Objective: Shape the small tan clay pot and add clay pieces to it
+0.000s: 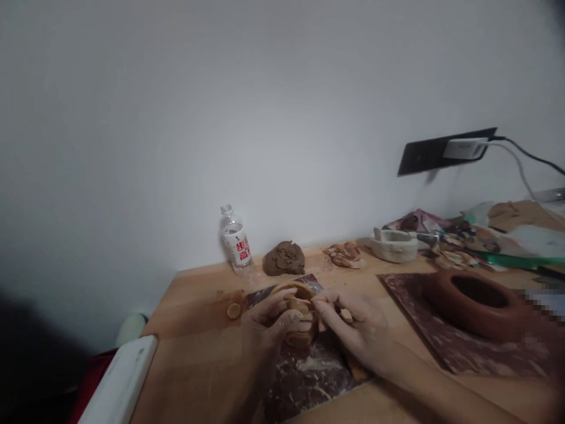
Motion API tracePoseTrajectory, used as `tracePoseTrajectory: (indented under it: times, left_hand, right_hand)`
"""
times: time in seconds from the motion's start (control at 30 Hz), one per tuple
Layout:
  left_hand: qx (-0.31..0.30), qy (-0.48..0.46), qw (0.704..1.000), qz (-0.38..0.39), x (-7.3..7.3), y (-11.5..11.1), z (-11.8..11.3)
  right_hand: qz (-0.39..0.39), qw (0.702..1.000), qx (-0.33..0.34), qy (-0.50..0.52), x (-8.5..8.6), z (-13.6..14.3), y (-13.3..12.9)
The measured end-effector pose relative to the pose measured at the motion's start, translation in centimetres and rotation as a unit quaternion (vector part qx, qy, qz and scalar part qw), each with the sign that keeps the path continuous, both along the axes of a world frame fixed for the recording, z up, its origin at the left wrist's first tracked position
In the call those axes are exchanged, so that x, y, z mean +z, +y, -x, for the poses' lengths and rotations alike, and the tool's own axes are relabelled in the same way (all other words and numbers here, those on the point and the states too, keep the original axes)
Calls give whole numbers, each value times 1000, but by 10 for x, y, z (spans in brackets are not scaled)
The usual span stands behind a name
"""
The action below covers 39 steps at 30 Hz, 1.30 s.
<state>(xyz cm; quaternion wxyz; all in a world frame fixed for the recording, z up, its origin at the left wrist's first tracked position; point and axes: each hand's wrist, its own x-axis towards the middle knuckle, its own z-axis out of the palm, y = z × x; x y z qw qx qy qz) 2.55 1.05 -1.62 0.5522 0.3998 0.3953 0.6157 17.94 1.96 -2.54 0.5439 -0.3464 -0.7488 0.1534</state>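
Observation:
A small tan clay pot (301, 339) stands on a dark, clay-smeared board (309, 377). My left hand (274, 318) is closed round the pot's near left side, its fingers at the rim. At the pot's right edge, my right hand (355, 324) is closed in a pinch, thumb and fingertips together by the rim. Whatever lies between those fingertips is too small to make out. A lump of brown clay (285, 259) sits behind the pot, and a small tan disc (233, 311) lies on the wood to the left.
A labelled plastic bottle (237, 242) stands at the back left. On the right, a large reddish clay vessel (474, 303) rests on a second board (415, 312). Behind are clay scraps (345, 255) and a whitish bowl (394, 246). A white box-like object (121, 377) borders the table's left edge.

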Motion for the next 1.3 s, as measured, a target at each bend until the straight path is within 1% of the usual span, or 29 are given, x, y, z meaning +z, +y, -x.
tracePoseTrajectory:
  times: [0.17,0.33,0.53,0.73,1.03,1.17,1.3]
  left_hand:
    - [-17,26,1000,-5,0,2,2]
    - [6,29,1000,-3,3,0,0]
    - [7,18,1000,-3,5,-2,-3]
    - [-17,46,999,3,3,1,2]
    - [-6,37,999,-7,0,0,1]
    - [3,26,1000,-8,1,-2,-2]
    - [22,26,999,-6,2,-3,-4]
  right_hand:
    - [-13,1000,-8,-13,2,0,0]
    - [-34,999,-23,-15,4,-1,-1]
    - [-34,999,-16,-10,9,-1,-3]
    - [-36,999,-23,5,10,0,-2]
    - [-18,1000,-16,-2,7,-1,-2]
    - [-28,999,-30,-6,6,-1,-1]
    - [-38,999,-27,-7,7,-1,-2]
